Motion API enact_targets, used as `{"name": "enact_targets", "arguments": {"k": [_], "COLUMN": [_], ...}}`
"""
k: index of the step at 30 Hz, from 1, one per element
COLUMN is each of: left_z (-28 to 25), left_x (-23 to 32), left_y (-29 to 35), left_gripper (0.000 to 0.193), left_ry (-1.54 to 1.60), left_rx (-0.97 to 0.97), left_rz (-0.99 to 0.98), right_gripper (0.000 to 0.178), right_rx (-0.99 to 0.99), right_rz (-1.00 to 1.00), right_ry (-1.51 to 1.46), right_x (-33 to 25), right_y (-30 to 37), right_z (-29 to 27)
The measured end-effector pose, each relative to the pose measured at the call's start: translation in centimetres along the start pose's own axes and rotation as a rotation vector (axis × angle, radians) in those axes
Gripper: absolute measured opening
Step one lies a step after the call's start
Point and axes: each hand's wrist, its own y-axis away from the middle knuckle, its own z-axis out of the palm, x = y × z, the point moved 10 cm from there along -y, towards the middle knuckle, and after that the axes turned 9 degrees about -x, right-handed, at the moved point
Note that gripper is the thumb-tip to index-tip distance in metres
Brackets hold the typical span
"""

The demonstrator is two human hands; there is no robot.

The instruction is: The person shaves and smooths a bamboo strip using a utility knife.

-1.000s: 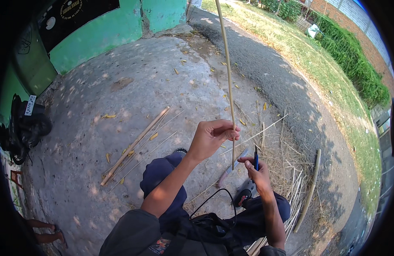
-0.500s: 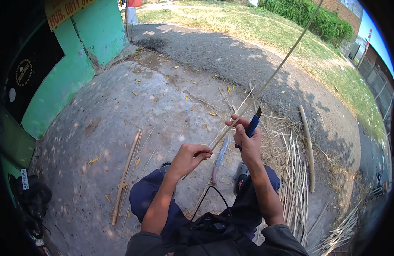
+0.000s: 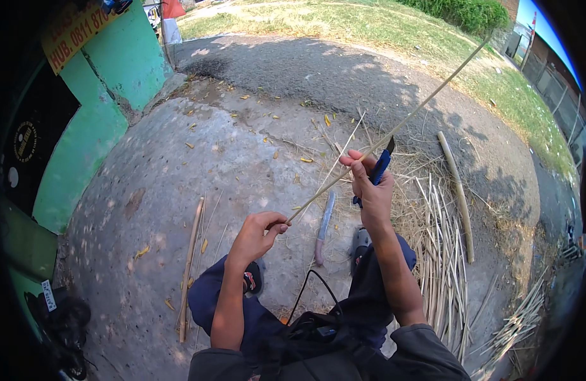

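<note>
A long, thin bamboo strip [image 3: 431, 97] slants up from my hands toward the far right. My left hand [image 3: 253, 240] pinches its near end between thumb and fingertips. Farther up, my right hand [image 3: 374, 190] steadies the strip with its thumb and fingers and also grips a blue utility knife [image 3: 381, 167], whose dark blade points up and away. On the ground between my feet lies a large knife [image 3: 326, 216] with a pale blade and a brownish handle.
Many split bamboo strips [image 3: 442, 247] lie right of my leg, beside a thick bamboo pole [image 3: 457, 190]. Another strip pile [image 3: 518, 317] is at the lower right. A bamboo stick [image 3: 191, 273] lies left. A green wall [image 3: 83, 146] stands at the left, and shavings litter the ground.
My left hand has moved left along the strip to its near end, which stuck out below the hand before. The strip now leans lower to the right. The view has shifted slightly.
</note>
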Motion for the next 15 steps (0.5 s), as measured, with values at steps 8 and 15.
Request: {"name": "enact_targets", "arguments": {"k": [8, 15], "left_z": [-1.0, -2.8], "left_x": [1.7, 3.8], "left_y": [0.3, 1.3], "left_gripper": [0.009, 0.016], "left_ry": [0.170, -0.099], "left_rx": [0.108, 0.251], "left_rz": [0.043, 0.058], "right_gripper": [0.041, 0.023], "right_rx": [-0.017, -0.148], "right_rz": [-0.111, 0.009], "right_ry": [0.632, 0.422], "right_x": [-1.6, 0.1], "right_y": [0.9, 1.2], "right_z": [1.1, 2.2]}}
